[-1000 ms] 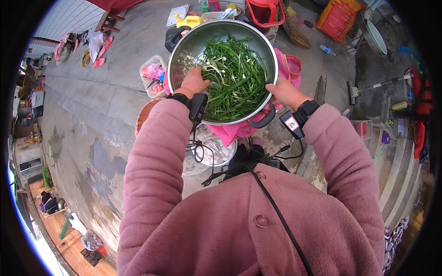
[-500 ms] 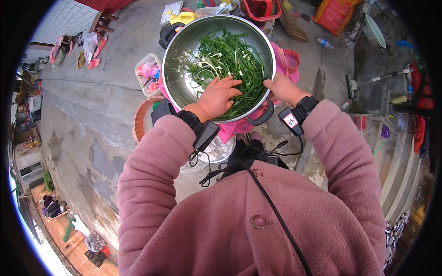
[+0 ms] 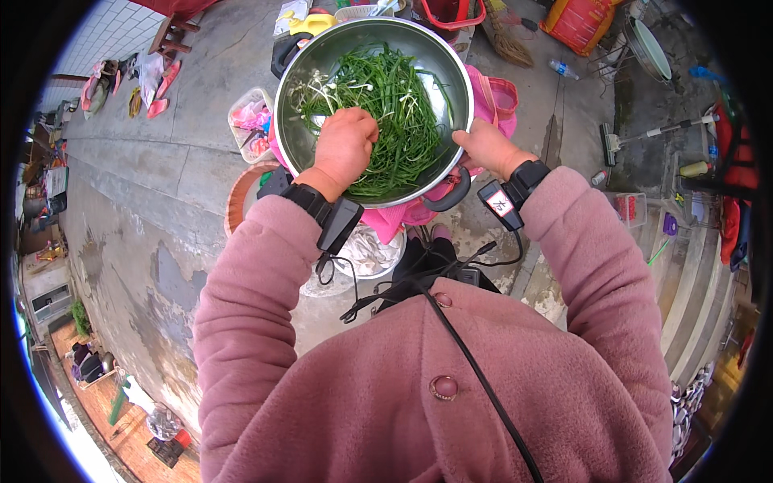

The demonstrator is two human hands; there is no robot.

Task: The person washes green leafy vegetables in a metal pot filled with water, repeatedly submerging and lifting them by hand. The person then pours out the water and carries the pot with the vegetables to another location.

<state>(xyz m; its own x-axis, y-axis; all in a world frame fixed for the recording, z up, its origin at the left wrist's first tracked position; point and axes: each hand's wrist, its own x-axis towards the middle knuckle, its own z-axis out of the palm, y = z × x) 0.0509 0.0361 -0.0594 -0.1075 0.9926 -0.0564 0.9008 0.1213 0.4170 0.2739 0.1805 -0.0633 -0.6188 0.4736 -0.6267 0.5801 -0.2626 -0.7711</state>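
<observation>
Greens heaped in metal pan. Left hand over greens' near left side, fingers curled; cannot tell whether gripping any. Right hand grips pan's right rim, black handle just nearer.

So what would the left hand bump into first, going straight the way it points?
Probably the green stalks in the pan; the left hand looks close against them, though depth is unclear.

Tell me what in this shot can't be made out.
All in the head view:
Whether the left hand grips any greens: hidden by the hand itself.
What stands beneath the pan: mostly hidden by the pan.
The red cloth: cut off by the top edge.
</observation>
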